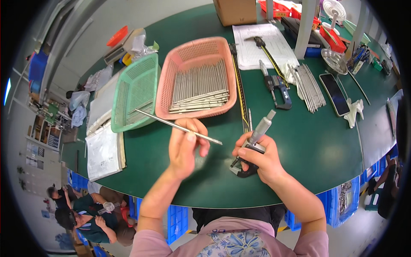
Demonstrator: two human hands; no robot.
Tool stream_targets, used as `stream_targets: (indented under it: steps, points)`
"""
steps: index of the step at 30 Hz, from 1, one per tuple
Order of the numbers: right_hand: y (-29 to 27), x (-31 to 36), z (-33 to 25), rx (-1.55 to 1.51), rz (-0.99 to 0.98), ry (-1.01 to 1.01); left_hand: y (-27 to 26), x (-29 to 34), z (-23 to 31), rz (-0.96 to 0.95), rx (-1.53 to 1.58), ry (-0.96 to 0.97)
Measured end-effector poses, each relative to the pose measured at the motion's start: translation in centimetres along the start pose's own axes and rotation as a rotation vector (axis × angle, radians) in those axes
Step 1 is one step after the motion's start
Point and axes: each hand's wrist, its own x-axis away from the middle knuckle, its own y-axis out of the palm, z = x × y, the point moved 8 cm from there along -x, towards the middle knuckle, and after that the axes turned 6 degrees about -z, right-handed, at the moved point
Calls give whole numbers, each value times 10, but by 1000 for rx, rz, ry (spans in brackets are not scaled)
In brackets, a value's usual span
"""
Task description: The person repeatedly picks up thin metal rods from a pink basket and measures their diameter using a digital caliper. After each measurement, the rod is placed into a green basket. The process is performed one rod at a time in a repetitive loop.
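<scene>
My left hand (pixel 185 147) pinches a thin metal rod (pixel 165 122) between thumb and fingers. The rod slants across the front of the baskets, its right end pointing toward my other hand. In my right hand (pixel 262 158) is a micrometer (pixel 262 127), its silver thimble tilted up and its dark frame down near the green tabletop. The rod and the micrometer are apart. Just beyond my hands, a pink plastic basket (pixel 161 92) holds many similar rods (pixel 201 81). Beside it on the left, a green basket (pixel 122 96) has a few rods at its near end.
A caliper (pixel 262 45) rests on printed sheets (pixel 244 60). Close by lie a second micrometer (pixel 276 88), a bundle of rods (pixel 309 88) and a phone (pixel 334 94). A binder with papers (pixel 105 152) lies at the left. Another person (pixel 92 218) sits beyond the table at lower left.
</scene>
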Motion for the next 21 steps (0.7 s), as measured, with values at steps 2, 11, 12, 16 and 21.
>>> stream_targets:
  steps: [2,11,12,16,21]
  points:
    - [1,0,0,-33,4,-14,8,15,-13,-5,-19,29]
    - [-1,-3,5,52,20,40,17,30,-33,0,-52,-53]
    - [-1,-4,5,48,27,43,19,30,-34,-25,-50,-54]
    - [0,-6,10,66,35,72,24,35,-46,-56,104,-150]
    - [-8,-7,0,-59,43,12,21,40,-53,-14,267,-262]
